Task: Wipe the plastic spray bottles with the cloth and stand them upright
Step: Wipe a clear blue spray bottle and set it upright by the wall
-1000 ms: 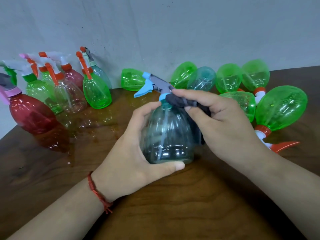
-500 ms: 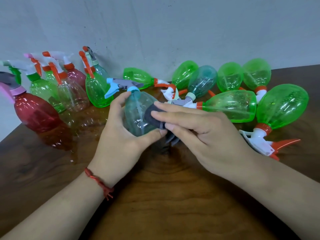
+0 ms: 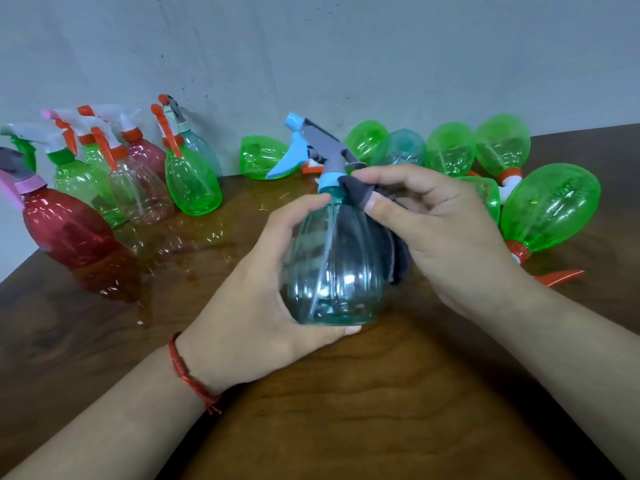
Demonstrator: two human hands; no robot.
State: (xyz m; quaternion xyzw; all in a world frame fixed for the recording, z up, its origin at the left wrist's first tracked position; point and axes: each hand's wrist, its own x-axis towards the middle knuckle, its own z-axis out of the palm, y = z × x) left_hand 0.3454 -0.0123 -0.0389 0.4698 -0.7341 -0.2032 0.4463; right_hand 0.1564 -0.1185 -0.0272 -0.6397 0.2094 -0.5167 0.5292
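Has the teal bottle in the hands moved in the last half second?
Yes. The teal bottle, gripped by the left hand, has tipped back upright and shifted right, away from the standing green bottle.

The right hand (image 3: 450,237) hides most of the cloth (image 3: 356,192).

left hand (image 3: 263,292) curled, right hand (image 3: 446,233) pinching
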